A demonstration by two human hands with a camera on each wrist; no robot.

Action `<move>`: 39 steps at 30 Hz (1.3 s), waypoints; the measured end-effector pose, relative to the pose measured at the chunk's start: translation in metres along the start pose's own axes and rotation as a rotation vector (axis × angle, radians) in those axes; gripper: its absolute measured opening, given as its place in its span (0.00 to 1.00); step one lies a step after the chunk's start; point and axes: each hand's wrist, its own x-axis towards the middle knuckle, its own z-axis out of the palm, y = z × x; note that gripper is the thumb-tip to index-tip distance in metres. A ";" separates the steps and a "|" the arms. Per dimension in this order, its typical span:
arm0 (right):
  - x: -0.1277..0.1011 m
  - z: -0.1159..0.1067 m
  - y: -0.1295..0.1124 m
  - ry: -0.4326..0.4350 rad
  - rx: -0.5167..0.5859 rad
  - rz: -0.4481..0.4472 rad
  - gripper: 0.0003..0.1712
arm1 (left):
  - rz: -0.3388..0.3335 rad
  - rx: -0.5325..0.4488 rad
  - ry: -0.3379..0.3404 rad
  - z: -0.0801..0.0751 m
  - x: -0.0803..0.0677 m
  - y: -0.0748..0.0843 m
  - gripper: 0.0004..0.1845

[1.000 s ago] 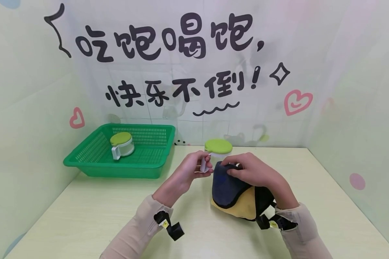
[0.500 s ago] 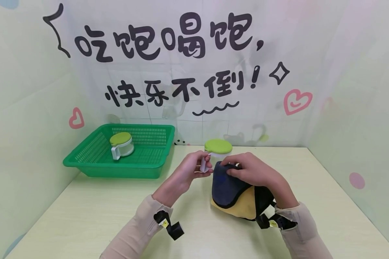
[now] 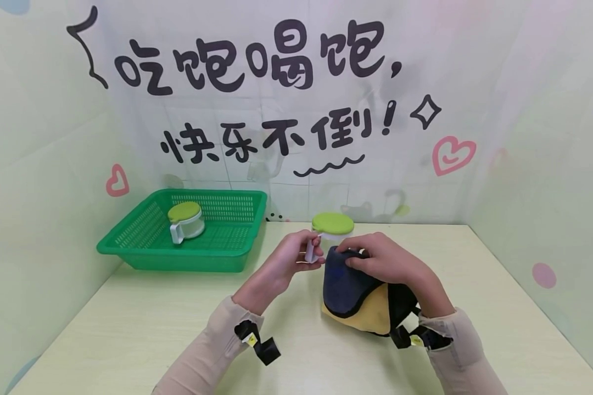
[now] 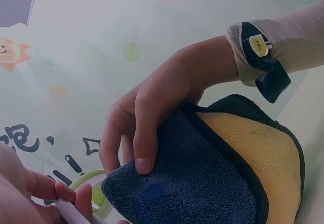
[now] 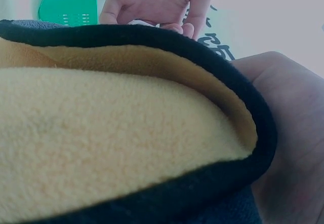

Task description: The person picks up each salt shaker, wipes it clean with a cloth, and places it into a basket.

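My left hand (image 3: 296, 253) pinches the white handle (image 3: 310, 251) of a seasoning jar with a lime-green lid (image 3: 333, 223). A thick two-sided cloth (image 3: 350, 282), navy on one face and yellow on the other with black edging, hangs in folds from my right hand (image 3: 389, 259). The right thumb (image 4: 145, 158) lies on the navy side near a corner, and the other fingers go behind it. That corner is right at the jar, and the cloth hides much of the jar's body in the head view. From the right wrist, the yellow face (image 5: 111, 127) fills most of the picture.
A green plastic basket (image 3: 183, 262) stands at the back left of the pale wooden table (image 3: 153, 323). Inside it sits a second jar (image 3: 192, 225) with the same lime lid and white handle. A printed wall sheet (image 3: 286, 186) rises behind the table.
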 end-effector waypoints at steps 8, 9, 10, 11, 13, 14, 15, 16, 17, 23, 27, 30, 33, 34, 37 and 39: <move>0.000 0.000 0.000 -0.006 -0.001 -0.001 0.14 | 0.000 0.005 0.000 0.000 0.000 0.000 0.15; 0.000 0.000 0.000 -0.007 -0.002 -0.001 0.14 | 0.001 0.007 0.000 0.000 0.000 0.000 0.15; 0.000 0.000 0.000 -0.008 -0.003 -0.001 0.14 | 0.002 0.008 0.000 -0.001 0.000 0.000 0.15; 0.000 0.000 0.000 -0.009 -0.004 -0.001 0.14 | 0.003 0.010 -0.001 -0.001 0.000 -0.001 0.15; 0.000 0.001 0.000 -0.010 -0.005 0.001 0.14 | 0.004 0.012 -0.001 -0.001 0.000 -0.002 0.15; 0.000 0.001 0.000 -0.010 -0.006 0.002 0.14 | 0.004 0.012 -0.001 -0.001 0.000 -0.002 0.15; 0.000 0.001 0.000 -0.009 -0.007 0.003 0.14 | 0.002 0.012 0.000 -0.001 -0.001 -0.002 0.15; -0.001 0.001 0.000 -0.008 -0.008 0.004 0.14 | 0.003 0.013 -0.001 -0.001 0.000 -0.002 0.15; -0.001 0.001 0.000 -0.008 -0.008 0.005 0.14 | 0.003 0.013 -0.002 -0.001 0.000 -0.002 0.15; -0.002 0.002 0.000 -0.009 -0.003 0.007 0.14 | -0.001 0.016 -0.004 0.000 0.000 -0.002 0.15; -0.002 0.002 0.001 -0.007 -0.001 0.004 0.14 | -0.001 0.018 -0.004 0.000 0.000 -0.003 0.15; -0.002 0.002 0.001 -0.006 -0.002 -0.001 0.14 | -0.001 0.018 -0.005 0.000 0.001 -0.003 0.15; -0.002 0.002 0.001 -0.008 -0.002 -0.002 0.14 | -0.001 0.019 -0.006 0.000 0.000 -0.002 0.15; -0.002 0.002 0.001 -0.008 -0.003 0.000 0.14 | 0.001 0.020 -0.007 0.000 0.001 -0.002 0.15; -0.002 0.001 0.001 -0.011 -0.002 0.003 0.14 | 0.003 0.020 -0.007 0.000 0.001 -0.002 0.15; -0.001 0.001 0.001 -0.013 -0.003 0.005 0.14 | 0.002 0.020 -0.008 0.000 0.001 -0.002 0.15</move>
